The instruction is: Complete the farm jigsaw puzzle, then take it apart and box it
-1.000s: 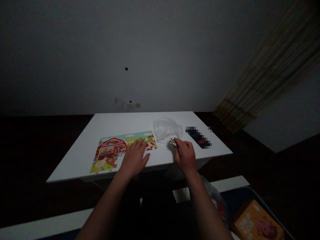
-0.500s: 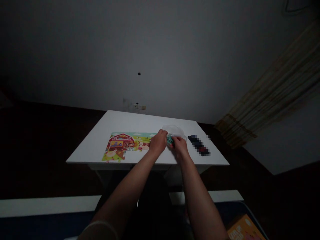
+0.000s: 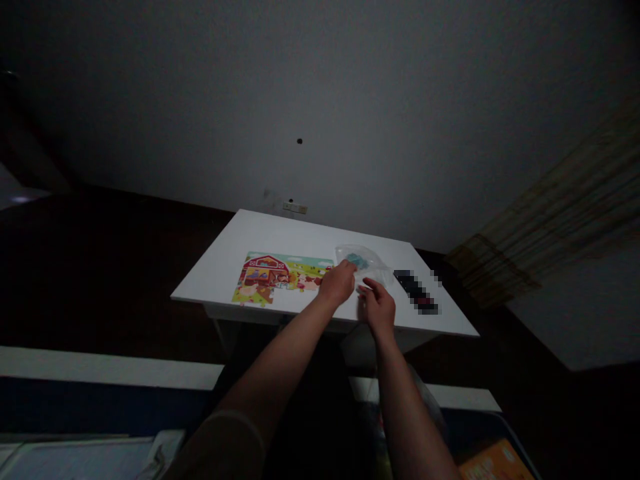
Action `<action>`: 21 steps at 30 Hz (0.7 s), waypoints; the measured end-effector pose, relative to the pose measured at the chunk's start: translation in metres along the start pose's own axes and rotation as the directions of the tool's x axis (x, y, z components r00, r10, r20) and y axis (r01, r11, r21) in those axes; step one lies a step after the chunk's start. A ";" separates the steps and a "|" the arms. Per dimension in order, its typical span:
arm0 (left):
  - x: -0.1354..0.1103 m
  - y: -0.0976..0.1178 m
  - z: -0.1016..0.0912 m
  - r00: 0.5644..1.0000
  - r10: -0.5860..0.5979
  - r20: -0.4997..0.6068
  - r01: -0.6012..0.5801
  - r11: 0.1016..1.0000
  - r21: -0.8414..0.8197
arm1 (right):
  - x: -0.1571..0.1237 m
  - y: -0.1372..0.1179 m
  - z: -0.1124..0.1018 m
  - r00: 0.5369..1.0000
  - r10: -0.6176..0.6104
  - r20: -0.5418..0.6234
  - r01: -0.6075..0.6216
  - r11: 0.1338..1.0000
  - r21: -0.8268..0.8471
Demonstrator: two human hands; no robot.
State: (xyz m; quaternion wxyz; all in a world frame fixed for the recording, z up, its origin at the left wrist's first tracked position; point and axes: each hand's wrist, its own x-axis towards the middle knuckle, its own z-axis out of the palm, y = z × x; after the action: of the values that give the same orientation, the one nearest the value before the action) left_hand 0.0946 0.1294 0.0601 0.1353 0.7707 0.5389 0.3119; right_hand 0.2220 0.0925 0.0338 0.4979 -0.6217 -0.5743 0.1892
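Clear bag [image 3: 369,264] at puzzle's [image 3: 280,272] right edge

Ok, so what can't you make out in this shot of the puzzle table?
All from the head view:
- Dark object to the right of the clear bag: pixelated, so it can't be identified.
- Left hand: its back hides whether the fingers pinch anything at the bag.
- Bluish bit inside the bag: too small and dim to identify.
- Orange box: cut off by the bottom edge.
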 end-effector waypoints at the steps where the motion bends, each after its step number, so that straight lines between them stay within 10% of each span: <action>1: -0.003 0.002 -0.003 1.000 0.006 0.004 -0.006 1.000 0.008 | -0.009 0.000 -0.002 1.000 -0.010 0.016 0.010 1.000 0.002; 6: -0.054 -0.012 -0.036 0.995 0.073 -0.066 -0.064 0.990 0.122 | -0.028 0.004 -0.006 0.997 -0.044 0.061 0.044 0.999 -0.003; 11: -0.135 -0.078 -0.097 0.993 0.008 -0.120 0.030 0.948 0.315 | -0.042 -0.016 0.022 0.967 -0.214 0.139 0.221 0.974 -0.040; 17: -0.169 -0.136 -0.132 0.999 0.023 0.049 -0.043 0.900 0.434 | -0.059 -0.090 0.094 0.711 -0.563 0.421 0.606 0.795 0.040; 21: -0.170 -0.141 -0.133 0.995 0.030 0.092 -0.067 0.901 0.428 | -0.056 -0.098 0.118 0.691 -0.533 0.488 0.598 0.801 0.028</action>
State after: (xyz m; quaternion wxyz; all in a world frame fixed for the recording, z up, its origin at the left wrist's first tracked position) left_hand -0.1320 0.0109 0.0286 -0.0237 0.8070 0.5690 0.1560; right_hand 0.0602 0.0742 0.0453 0.3337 -0.3802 -0.8523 0.1332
